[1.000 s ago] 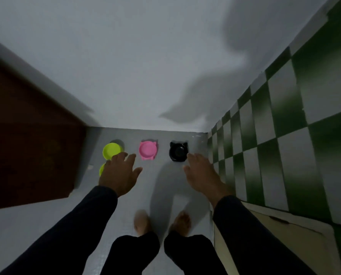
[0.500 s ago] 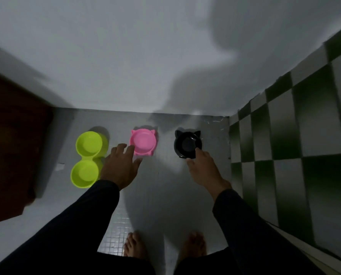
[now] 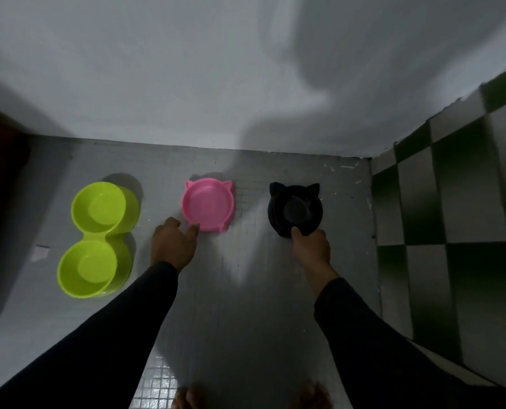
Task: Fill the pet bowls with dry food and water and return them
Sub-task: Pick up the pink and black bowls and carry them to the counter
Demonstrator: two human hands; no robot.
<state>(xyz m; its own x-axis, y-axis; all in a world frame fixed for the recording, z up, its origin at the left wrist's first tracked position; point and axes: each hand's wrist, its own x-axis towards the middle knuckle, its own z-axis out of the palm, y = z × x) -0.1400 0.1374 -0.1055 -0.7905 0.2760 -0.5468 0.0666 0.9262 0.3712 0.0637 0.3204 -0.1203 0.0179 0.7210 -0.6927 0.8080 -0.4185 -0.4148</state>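
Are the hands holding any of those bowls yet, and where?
Right hand grips the black bowl by its near rim. Left hand only touches the pink bowl.

Floor w/ three pet bowls

Grey small-tile floor [image 3: 245, 305]; lime double bowl [image 3: 98, 237] at 9 o'clock; pink cat-ear bowl [image 3: 208, 206] at 12; black cat-ear bowl [image 3: 294, 209] at 2; all apart, near the wall; bare feet [image 3: 186, 398] at 6.

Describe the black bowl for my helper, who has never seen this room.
Start at the green-and-white checked wall; three bowls line the grey floor beside it. The black cat-eared plastic bowl sits nearest, with the right hand at its near rim. Its neighbours are pink and lime green.
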